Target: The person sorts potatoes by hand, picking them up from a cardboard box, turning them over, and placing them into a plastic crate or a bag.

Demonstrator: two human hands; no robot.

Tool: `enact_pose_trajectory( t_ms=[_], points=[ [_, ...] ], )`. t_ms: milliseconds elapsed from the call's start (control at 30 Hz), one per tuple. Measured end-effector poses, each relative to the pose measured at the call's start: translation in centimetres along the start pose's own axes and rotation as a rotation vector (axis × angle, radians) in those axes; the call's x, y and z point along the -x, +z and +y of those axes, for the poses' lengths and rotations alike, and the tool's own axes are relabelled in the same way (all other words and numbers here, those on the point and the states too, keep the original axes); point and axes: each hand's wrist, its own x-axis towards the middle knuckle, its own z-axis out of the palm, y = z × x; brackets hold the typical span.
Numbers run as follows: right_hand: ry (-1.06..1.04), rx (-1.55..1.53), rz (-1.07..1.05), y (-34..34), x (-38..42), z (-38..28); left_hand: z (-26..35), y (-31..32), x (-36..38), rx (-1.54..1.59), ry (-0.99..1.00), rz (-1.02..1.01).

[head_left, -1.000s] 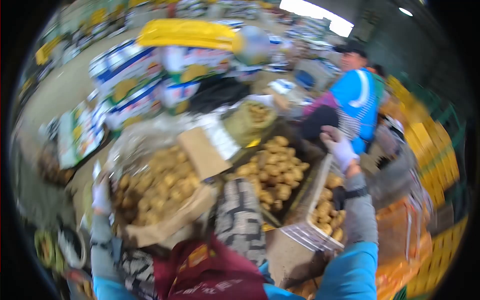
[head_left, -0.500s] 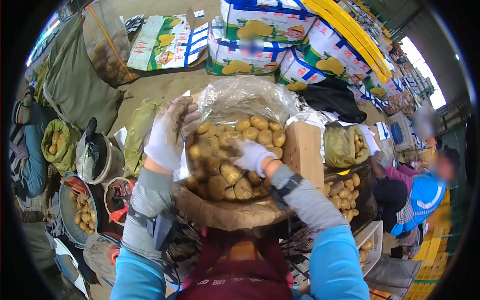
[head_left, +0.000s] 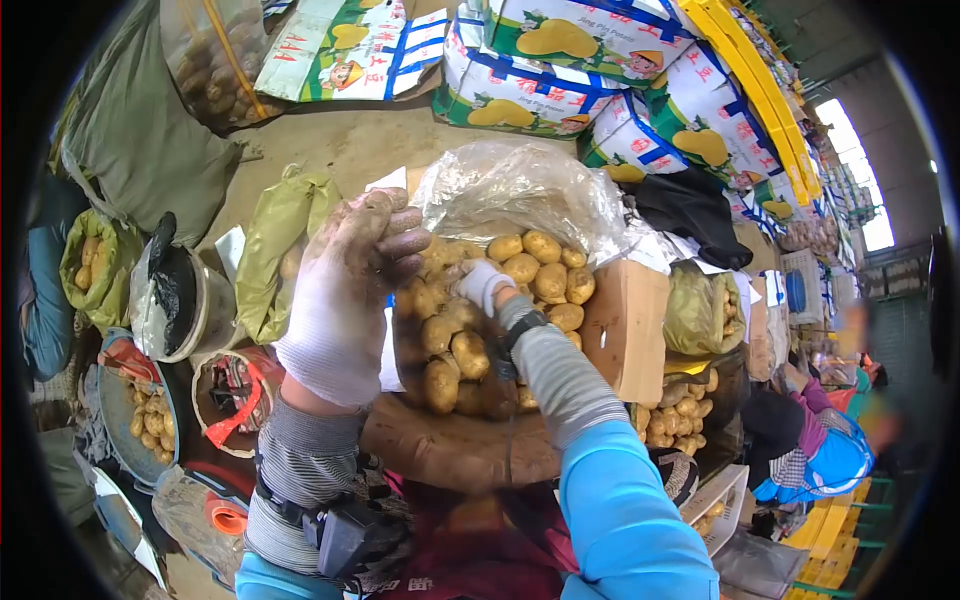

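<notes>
Indoors, a person's right hand, in a white glove, reaches down among the round, yellow-brown potatoes heaped in an open, brown cardboard box directly before the body; its fingertips touch the pile, but whether they grip a potato cannot be told. The left hand, in a matching white glove with dirt-darkened fingers, hangs above the box's left side, fingers curled toward the palm, any contents hidden; its raised position seems to leave the right hand room in the box. A crumpled, clear plastic sheet gathers at the far rim, apparently so the near potatoes lie exposed, while a stiff, tan cardboard panel stands along the right side, perhaps a flap folded outward. Just beside the panel sits an olive-green bag, potatoes showing at its mouth. Behind, white, blue-trimmed printed cartons stand stacked, probably to save floor space.
</notes>
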Motion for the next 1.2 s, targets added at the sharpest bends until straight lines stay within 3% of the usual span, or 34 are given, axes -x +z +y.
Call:
enact_pose_trajectory(
  t_ms=[67, 133, 200, 267, 400, 467, 500, 600, 667, 733, 800, 900, 1000, 1033, 1133, 1200],
  points=[
    [-0.088, -0.238, 0.047, -3.1, 2.2, 3.3, -0.6, 0.1, 0.3, -0.055, 0.005, 0.005],
    [-0.011, -0.582, 0.022, -7.4, 5.9, 4.1, -1.1, 0.5, 0.5, -0.062, -0.003, -0.026],
    [-0.02, -0.392, 0.232, -11.0, 4.0, 10.5, -1.3, 1.7, 1.2, -0.117, 0.02, -0.041],
    [-0.259, -0.809, 0.3, -14.0, 8.0, 11.1, -1.9, 1.9, 1.3, -0.243, 0.071, -0.104],
    [0.057, 0.436, 0.637, -16.8, 16.1, 5.4, -3.7, 1.7, 0.8, -0.433, 0.246, -0.203],
    [0.196, 0.849, 0.674, -17.3, 18.4, 3.8, -4.2, 1.6, 0.3, -0.411, 0.263, -0.22],
    [0.026, 0.791, 0.791, -17.0, 19.2, 3.7, -4.3, 1.5, 0.1, -0.339, 0.22, -0.199],
    [0.155, 0.688, 0.267, -15.5, 19.3, 2.8, -3.9, 2.2, -0.1, -0.192, 0.044, -0.109],
    [0.046, 0.809, -0.163, -11.2, 18.0, 5.8, -3.7, 2.5, -0.1, -0.166, -0.041, -0.071],
    [0.243, 0.917, -0.443, -6.4, 18.3, 6.2, -3.6, 2.6, -0.4, -0.189, -0.071, -0.063],
    [0.148, 1.035, -0.37, -2.9, 18.3, 8.7, -3.6, 2.9, -0.4, -0.183, -0.064, -0.049],
    [0.116, 0.936, -0.486, -4.1, 17.5, 9.1, -3.9, 3.6, 0.0, -0.237, -0.057, -0.039],
    [0.052, 0.706, -0.111, -6.0, 20.4, 5.7, -5.2, 3.4, -0.2, -0.304, -0.106, -0.119],
    [-0.083, 0.649, 0.096, -6.3, 21.4, 4.6, -5.8, 3.8, 0.2, -0.387, -0.12, -0.145],
    [-0.3, 0.333, 0.431, -7.9, 26.1, 0.0, -7.9, 5.3, 2.0, -0.727, -0.164, -0.287],
    [-0.463, 0.428, 0.599, -8.0, 28.2, -1.9, -10.5, 5.0, 2.6, -0.772, -0.261, -0.419]
  ],
)
